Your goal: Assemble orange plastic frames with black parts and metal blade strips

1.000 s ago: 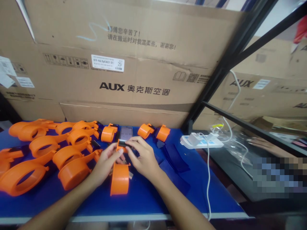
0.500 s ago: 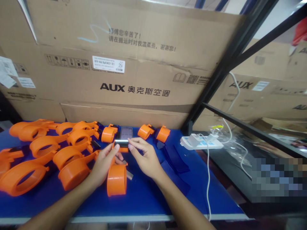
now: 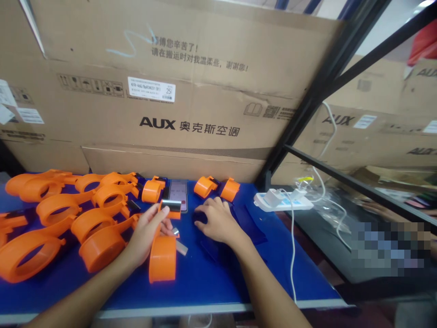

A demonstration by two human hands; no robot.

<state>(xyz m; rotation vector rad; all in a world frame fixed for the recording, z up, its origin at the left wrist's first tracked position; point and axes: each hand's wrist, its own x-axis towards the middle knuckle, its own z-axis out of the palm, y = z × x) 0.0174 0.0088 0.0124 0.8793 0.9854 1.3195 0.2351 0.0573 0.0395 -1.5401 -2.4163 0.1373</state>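
My left hand [image 3: 152, 230] is closed around the handle of an orange tape dispenser [image 3: 163, 259]. The dispenser's round ring hangs low, and its head carries a black strip with a toothed metal edge [image 3: 171, 202]. A small shiny metal piece [image 3: 175, 231] shows by the fingertips. To the right, my right hand [image 3: 216, 218] is over some dark blue flat pieces [image 3: 251, 225], thumb and forefinger apart. Its other fingertips are partly hidden, and contact with the blue pieces is unclear. A clear or grey strip [image 3: 182, 248] lies beside the held dispenser.
Several orange dispensers [image 3: 102, 246] crowd the left of the blue table [image 3: 205, 291], and two more [image 3: 229, 189] stand at the back. A phone [image 3: 179, 193] lies behind my hands. A white power strip [image 3: 283, 202] trails a cable. Large cardboard boxes [image 3: 191, 150] wall the back.
My right hand has left the dispenser's head and moved right, over the dark blue pieces. My left hand keeps hold of the dispenser in about the same place. The view has shifted slightly.
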